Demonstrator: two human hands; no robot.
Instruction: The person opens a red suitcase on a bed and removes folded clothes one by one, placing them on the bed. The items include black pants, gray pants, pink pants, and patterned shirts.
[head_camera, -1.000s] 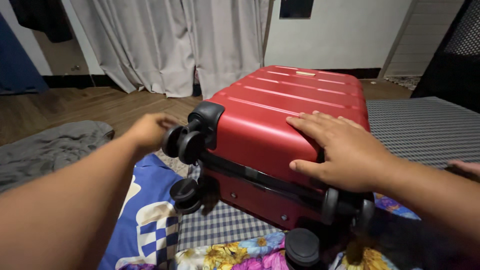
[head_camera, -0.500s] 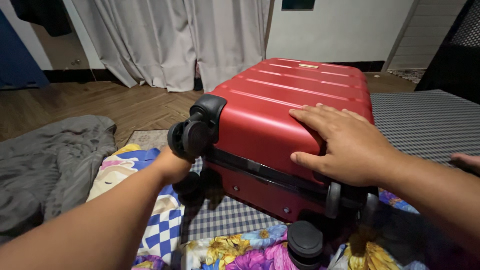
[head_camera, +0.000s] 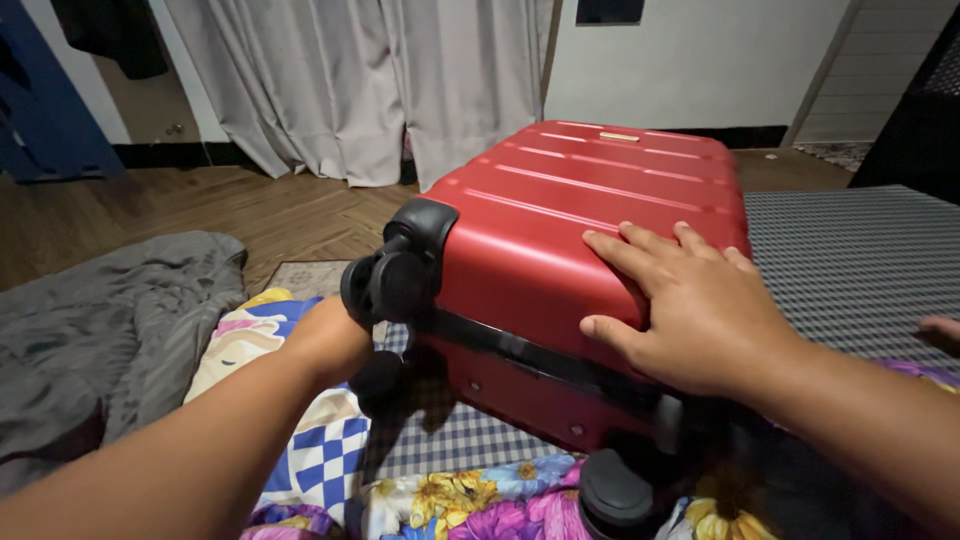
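Far left: a grey blanket (head_camera: 110, 320) lies crumpled on the wooden floor (head_camera: 200, 205), with pale curtains (head_camera: 370, 80) hanging behind. Just right of it, a patterned sheet (head_camera: 300, 440) in blue, white and floral print spreads under the forearm.

Left hand (head_camera: 330, 340): reaches in beside the lower left wheel (head_camera: 378, 378) of the suitcase (head_camera: 560, 250). The fingers are hidden behind the back of the hand and the wheel, so whether they are curled on the wheel or spread cannot be told. The upper wheel pair (head_camera: 385, 285) sits just above the hand, fixed to the black corner mount.

Centre: the suitcase, red and ribbed, lies on its side on the sheet, wheels toward the camera, with a black zip band running between the two shells.

Right hand (head_camera: 690, 305): laid flat on the near upper shell, fingers spread and extended, thumb pressed on the edge just above the zip band. It grasps nothing; palm and fingers simply rest on the shell.

Lower centre-right: another black wheel (head_camera: 612, 495). Far right: a checked grey mat (head_camera: 850, 260).
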